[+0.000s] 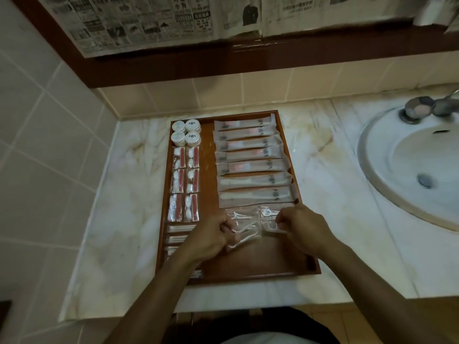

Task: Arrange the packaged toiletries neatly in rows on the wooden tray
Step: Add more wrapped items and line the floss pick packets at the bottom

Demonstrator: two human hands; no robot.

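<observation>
A wooden tray (260, 266) lies on the marble counter. Several long toothbrush packets (250, 167) fill its right column in rows. On the left stand several white round jars (186, 132), below them red-and-white cotton packets (185, 184) in pairs, then thin white stick packets (178, 229). Over the tray's near middle, my left hand (211, 238) and my right hand (301, 228) each pinch an end of a clear plastic packet (250, 224), just below the last toothbrush packet.
A white sink (407, 170) with a metal tap (422, 109) is set in the counter (335, 194) to the right. Tiled walls stand at the left and back. A brown-framed mirror covered in newspaper (149, 21) hangs above.
</observation>
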